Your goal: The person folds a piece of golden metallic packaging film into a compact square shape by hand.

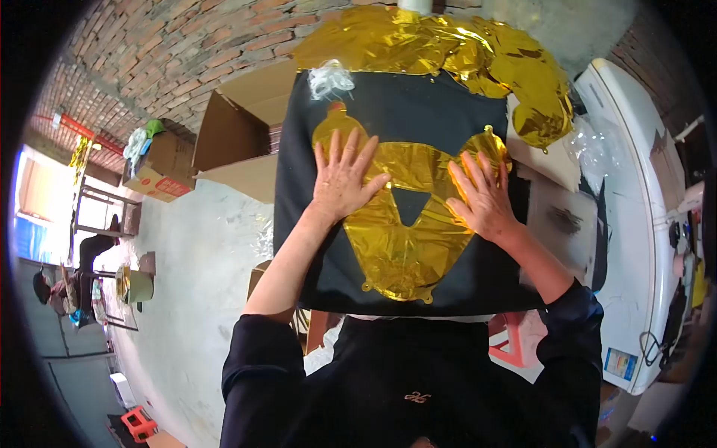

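Both hands lie flat, fingers spread: the left hand and right hand press on a gold foil balloon, which lies under them on a black board. More gold foil balloons are heaped beyond the fingertips.

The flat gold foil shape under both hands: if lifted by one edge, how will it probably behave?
The gold foil shape lies thin and creased, so it would likely hang floppy and weigh little. Its glossy skin probably slides easily on the black surface; the left hand and right hand press it flat.
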Motion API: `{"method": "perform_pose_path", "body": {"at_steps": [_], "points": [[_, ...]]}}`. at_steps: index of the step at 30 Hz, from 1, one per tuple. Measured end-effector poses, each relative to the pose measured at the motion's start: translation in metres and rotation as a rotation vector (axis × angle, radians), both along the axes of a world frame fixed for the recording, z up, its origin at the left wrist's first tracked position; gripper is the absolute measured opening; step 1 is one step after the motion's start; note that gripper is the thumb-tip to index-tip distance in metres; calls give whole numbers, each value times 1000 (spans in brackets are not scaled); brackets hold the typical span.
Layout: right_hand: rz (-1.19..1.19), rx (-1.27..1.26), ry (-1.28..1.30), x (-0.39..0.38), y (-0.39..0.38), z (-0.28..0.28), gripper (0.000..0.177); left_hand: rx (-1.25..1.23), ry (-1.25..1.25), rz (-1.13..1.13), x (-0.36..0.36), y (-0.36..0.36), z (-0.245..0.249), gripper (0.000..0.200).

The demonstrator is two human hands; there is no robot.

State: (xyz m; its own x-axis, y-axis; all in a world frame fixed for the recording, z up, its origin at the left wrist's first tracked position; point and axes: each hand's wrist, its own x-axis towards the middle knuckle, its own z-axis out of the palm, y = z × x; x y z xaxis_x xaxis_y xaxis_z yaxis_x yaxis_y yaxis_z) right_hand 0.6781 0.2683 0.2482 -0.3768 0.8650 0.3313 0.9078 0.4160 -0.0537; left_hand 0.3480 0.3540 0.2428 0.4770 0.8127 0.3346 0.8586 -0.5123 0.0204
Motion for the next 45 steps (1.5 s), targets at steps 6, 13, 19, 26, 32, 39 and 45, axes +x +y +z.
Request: {"method": "perform_pose_path", "body": {"at_steps": [6,13,19,26,32,39,45], "points": [[18,-29,20,1,-3,11,73,221,-379,165,-29,-4,18,60],[133,-103,34,-26,-41,50,75,-275,-589,691,-116,-24,7,58],[259,-123,59,-56,-50,35,80,-401,-601,693,-126,-42,-4,59],[333,-240,30,-107,-33,39,78,-526,-950,639,-133,-44,-7,57],[512,-310,77,-134,-63,11,79,-571,-1088,590,-148,-38,-32,51],[504,-289,122,-136,-61,9,78,10,-676,303,-83,-45,64,38],[528,-255,181,-143,-71,9,80,-96,-265,-258,7,-37,46,53]]}}
